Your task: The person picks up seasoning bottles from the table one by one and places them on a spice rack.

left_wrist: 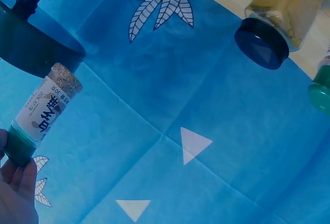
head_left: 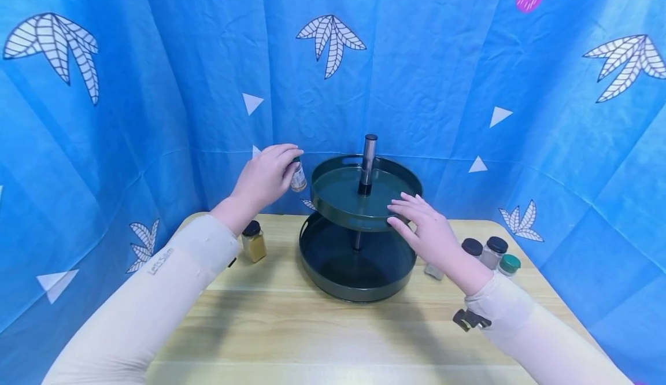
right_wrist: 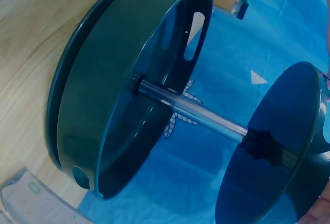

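My left hand (head_left: 267, 174) is raised left of the two-tier dark green turntable. Its fingertips pinch the green cap of a small clear spice jar (left_wrist: 44, 102), which has a white label and coarse brownish contents. The jar hangs cap up beside the upper tray (head_left: 333, 211), above the table. At the front right of that tray is my right hand (head_left: 429, 232), fingers extended over the rim and thumb near the outer wall; firm contact cannot be told. Below sits the wider lower tray (head_left: 359, 292), joined by a metal post (right_wrist: 193, 110).
A black-capped jar of yellow powder (head_left: 254, 243) stands left of the turntable on the wooden table (head_left: 312, 339). Several jars, including a green-capped jar (head_left: 509, 265), stand at the right, partly behind my right forearm. A blue patterned curtain (head_left: 442, 84) surrounds the table.
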Available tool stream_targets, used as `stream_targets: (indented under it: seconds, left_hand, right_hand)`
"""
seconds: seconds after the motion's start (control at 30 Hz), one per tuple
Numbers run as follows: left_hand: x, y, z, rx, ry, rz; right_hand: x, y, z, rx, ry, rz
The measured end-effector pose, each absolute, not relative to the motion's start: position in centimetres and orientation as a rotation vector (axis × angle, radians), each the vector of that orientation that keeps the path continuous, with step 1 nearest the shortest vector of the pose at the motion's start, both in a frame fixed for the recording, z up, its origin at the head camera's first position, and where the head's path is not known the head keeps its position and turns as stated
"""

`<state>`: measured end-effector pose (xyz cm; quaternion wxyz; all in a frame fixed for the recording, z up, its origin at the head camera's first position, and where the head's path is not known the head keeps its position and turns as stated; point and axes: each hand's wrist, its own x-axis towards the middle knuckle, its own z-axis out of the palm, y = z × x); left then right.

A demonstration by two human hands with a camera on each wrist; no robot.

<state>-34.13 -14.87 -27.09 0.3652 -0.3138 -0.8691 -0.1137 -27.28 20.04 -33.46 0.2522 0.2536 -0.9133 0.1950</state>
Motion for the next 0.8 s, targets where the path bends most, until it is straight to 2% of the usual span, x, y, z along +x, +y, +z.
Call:
stream_targets:
  seconds: [0.8]
  left_hand:
    - [-35.2, -13.5, -25.6, -0.78, -2.117, -0.317]
  right_hand:
    - [-26.9, 20.2, -33.3, 0.688, -2.504, 0.545]
